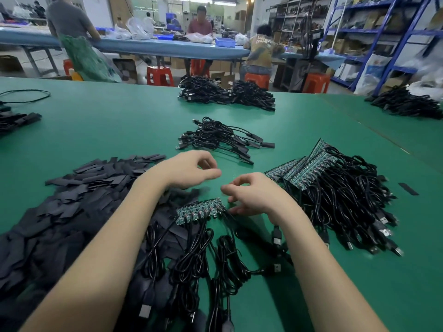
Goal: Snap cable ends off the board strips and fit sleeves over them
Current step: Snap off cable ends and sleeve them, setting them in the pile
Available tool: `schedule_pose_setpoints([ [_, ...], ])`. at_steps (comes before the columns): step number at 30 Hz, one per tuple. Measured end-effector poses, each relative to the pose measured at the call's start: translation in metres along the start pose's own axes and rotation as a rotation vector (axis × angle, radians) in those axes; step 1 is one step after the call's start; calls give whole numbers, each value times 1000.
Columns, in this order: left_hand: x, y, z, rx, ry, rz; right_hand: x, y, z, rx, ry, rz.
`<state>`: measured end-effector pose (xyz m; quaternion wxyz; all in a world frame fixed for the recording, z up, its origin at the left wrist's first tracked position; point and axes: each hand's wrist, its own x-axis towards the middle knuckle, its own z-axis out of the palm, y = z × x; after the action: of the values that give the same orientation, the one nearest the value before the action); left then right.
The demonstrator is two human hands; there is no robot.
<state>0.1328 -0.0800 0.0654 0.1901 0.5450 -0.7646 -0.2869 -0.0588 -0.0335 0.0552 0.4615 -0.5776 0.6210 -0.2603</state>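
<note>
A green board strip (200,210) lies on the green table (107,130) in front of me, its black USB cables (191,264) trailing toward me. My right hand (251,196) hovers at the strip's right end with loosely curled fingers, the lower fingertips touching or nearly touching it. My left hand (189,168) is just beyond the strip, fingers loosely curled, holding nothing. A large heap of flat black sleeves (84,190) spreads to the left. A stack of more board strips with cables (335,188) lies to the right.
A small pile of sleeved cables (220,137) sits past my hands, with bigger cable heaps at the far edge (225,92) and far right (407,104). One loose sleeve (408,188) lies at the right. People work at a blue bench (167,46) behind.
</note>
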Motion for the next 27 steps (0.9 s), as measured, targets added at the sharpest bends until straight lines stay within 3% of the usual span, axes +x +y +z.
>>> schedule_pose_setpoints([
  [3,-19,-2,5,-98,-81,-28,2,2,3,5,-5,-5],
  [6,-23,-5,9,-26,-41,-45,1,8,8,75,-57,18],
  [8,-24,-6,8,-101,-31,-46,1,10,7,121,-61,5],
  [15,-35,-11,-5,-392,-176,8,-3,10,-7,508,-241,4],
  [27,-38,-2,9,-680,-129,57,-8,4,-12,585,-318,-47],
])
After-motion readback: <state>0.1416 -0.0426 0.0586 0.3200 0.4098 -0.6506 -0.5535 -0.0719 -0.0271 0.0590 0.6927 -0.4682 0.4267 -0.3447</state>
